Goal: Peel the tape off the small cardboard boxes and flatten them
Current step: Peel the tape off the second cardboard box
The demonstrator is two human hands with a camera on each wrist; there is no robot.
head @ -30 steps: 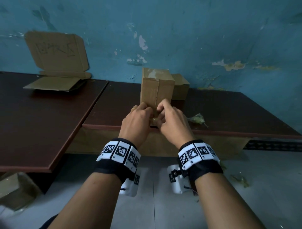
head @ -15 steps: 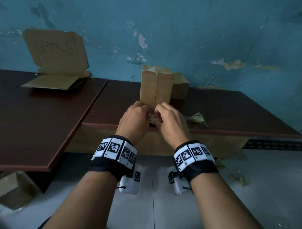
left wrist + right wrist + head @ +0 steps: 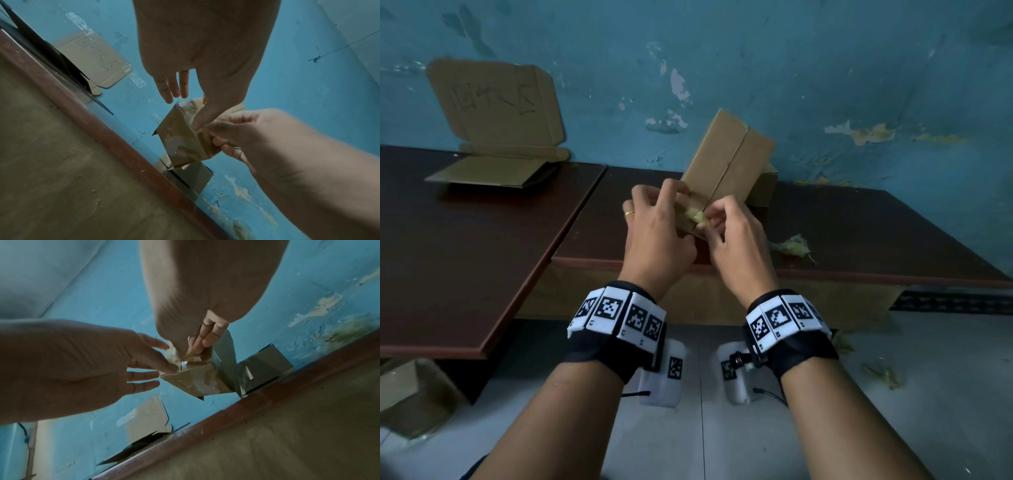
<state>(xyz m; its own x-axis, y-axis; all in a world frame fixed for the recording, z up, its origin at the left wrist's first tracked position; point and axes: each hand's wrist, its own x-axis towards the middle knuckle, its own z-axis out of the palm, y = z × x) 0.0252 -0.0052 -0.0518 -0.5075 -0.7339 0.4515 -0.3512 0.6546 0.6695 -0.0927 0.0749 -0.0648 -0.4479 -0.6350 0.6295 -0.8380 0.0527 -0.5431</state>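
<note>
Holding item: small cardboard box [image 3: 729, 161], tilted above the worktop [image 3: 859, 233] edge. Left hand [image 3: 654, 233] grips its lower end; right hand [image 3: 732, 236] fingers pinch bunched tape [image 3: 697, 216] there. Likely light, crushable; tape sticky, tear-prone. Take hold near the seam.

Between my hands I see a small box [image 3: 726, 161] of matt brown cardboard, its seam a rough slit; at its near corner a wad of tape [image 3: 697, 216] looks glossy, yellowish and crumpled; in the wrist views clear film shines on the box's underside; below my hands the bench [image 3: 859, 236] is dark, smooth, faintly sheened wood-look board with a reddish edge; beyond them the wall [image 3: 825, 68] is matt blue paint, flaking and rough; left of my left hand lies flat, dull cardboard [image 3: 493, 102].
</note>
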